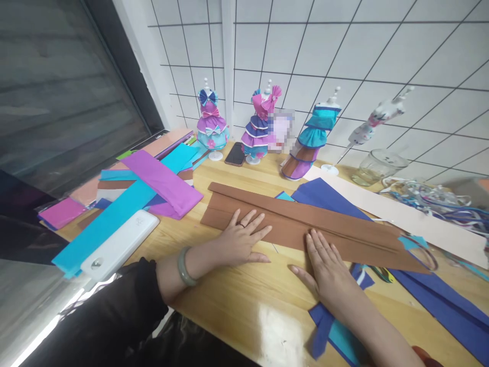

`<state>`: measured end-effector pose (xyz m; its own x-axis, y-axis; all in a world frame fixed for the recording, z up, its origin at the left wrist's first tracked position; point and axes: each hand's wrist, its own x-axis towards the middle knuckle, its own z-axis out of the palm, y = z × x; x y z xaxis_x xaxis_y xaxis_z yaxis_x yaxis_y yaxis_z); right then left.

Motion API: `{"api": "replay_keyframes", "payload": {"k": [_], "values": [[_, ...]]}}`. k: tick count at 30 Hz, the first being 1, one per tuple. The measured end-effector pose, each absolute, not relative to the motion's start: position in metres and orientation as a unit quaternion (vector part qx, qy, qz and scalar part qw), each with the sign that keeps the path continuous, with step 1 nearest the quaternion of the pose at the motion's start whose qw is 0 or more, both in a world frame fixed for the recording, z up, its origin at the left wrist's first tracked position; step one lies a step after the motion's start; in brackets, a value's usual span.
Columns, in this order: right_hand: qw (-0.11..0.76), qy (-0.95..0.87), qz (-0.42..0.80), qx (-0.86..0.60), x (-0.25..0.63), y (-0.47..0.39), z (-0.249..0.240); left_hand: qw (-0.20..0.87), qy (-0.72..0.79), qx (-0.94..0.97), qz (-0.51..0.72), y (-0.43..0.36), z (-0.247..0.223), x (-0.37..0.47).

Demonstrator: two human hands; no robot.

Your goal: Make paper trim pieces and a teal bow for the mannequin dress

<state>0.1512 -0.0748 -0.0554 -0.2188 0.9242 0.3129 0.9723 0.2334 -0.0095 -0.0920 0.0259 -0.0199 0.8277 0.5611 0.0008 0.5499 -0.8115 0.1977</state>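
Note:
A long brown strip (282, 211), of paper or thin cloth, lies across the table with a folded ridge running along its length. My left hand (242, 239) rests flat on its near left part, fingers spread, a dark ring on one finger. Further right, my right hand (323, 260) presses its fingertips on the strip's near edge, palm down and thumb out. Neither hand grips anything. Dark blue strips (446, 306) stick out from under the brown one at the right. Beside my right forearm lie blue and teal pieces (346, 341), partly covered by it.
Left on the wooden table (225, 306) are a white power bank-like block (120, 244), a teal strip (114, 216) and a purple strip (164, 183). Small dressed mannequins (213, 125), a phone (235, 154), a glass jar (378, 167) and tangled ribbons (431, 201) stand or lie toward the tiled wall.

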Motion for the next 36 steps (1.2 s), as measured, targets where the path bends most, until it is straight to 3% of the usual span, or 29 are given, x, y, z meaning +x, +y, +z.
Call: {"api": "replay_keyframes", "payload": {"k": [6,15,25,36], "values": [[0.104,-0.818,-0.066,-0.562,0.132,-0.072,-0.044,0.11,0.296,0.948,0.032,0.025,-0.02,-0.092],[0.106,-0.772,-0.076,-0.623,0.148,-0.08,-0.05,0.068,0.384,0.921,0.025,0.025,-0.026,-0.094],[0.097,-0.721,-0.122,-0.675,0.157,-0.084,-0.057,0.093,0.39,0.916,0.01,0.026,-0.024,-0.093],[0.014,-0.697,-0.174,-0.696,0.171,-0.084,-0.044,0.084,0.386,0.919,0.011,0.027,-0.025,-0.093]]}}
